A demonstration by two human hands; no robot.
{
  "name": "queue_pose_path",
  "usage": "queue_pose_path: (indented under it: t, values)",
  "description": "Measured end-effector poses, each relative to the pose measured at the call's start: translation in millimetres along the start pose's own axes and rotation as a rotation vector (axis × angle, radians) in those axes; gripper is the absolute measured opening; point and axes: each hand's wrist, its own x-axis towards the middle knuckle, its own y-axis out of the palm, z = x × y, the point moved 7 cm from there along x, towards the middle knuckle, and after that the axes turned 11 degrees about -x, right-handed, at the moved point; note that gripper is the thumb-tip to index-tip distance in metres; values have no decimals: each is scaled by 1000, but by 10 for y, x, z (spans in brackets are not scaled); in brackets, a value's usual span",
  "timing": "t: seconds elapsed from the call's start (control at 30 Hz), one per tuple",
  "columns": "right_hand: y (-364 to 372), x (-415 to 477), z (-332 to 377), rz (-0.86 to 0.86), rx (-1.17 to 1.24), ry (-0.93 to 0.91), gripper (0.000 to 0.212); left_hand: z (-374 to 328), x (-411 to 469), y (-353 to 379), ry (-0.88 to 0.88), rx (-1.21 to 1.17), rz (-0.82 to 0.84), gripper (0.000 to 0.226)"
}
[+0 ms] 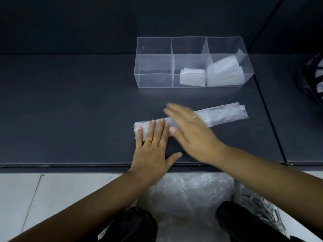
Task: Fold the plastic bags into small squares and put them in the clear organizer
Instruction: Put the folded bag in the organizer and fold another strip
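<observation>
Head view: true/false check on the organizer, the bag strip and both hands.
1. The clear organizer has folded bags in its left compartment. False: that one looks empty; folded bags sit in the middle and right compartments.
2. The left hand lies flat on the left end of the bag strip. True.
3. The right hand grips the strip in a fist. False: its fingers are straight, blurred, over the strip.
4. The strip lies inside the organizer. False: it lies on the table in front.
5. Loose plastic bags lie below the table edge. True.
</observation>
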Motion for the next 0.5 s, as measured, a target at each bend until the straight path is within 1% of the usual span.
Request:
queue_pose_path:
  t: [0.03, 0.07, 0.1, 0.17, 0.27, 0.37, 0.43, 0.47, 0.5]
  values:
    - [174, -19, 111, 132, -5, -71, 54, -2, 5, 4, 8, -8, -4, 83]
    - [325, -57, 122, 231, -43, -98, 58, -3, 9, 7, 16, -14, -10, 82]
    - [427, -102, 43, 292, -113, -92, 62, -3, 11, 3, 20, -18, -18, 82]
    - [479, -187, -227, 331, -287, -48, 73, -13, 1, -19, 23, -28, -28, 85]
    - [356, -312, -697, 322, -420, 36, 85, -36, 6, -32, 29, -23, -28, 88]
    - [177, -481, -1153, 308, -416, 169, 84, -37, 9, -38, 35, -12, -47, 87]
    - [45, -553, -1411, 257, -338, 293, 75, -40, 7, -41, 40, -3, -55, 86]
    - [-33, -569, -1515, 190, -260, 357, 66, -44, 5, -48, 42, -2, -58, 86]
    - [-124, -569, -1602, 89, -158, 406, 55, -48, 2, -53, 43, 0, -61, 85]
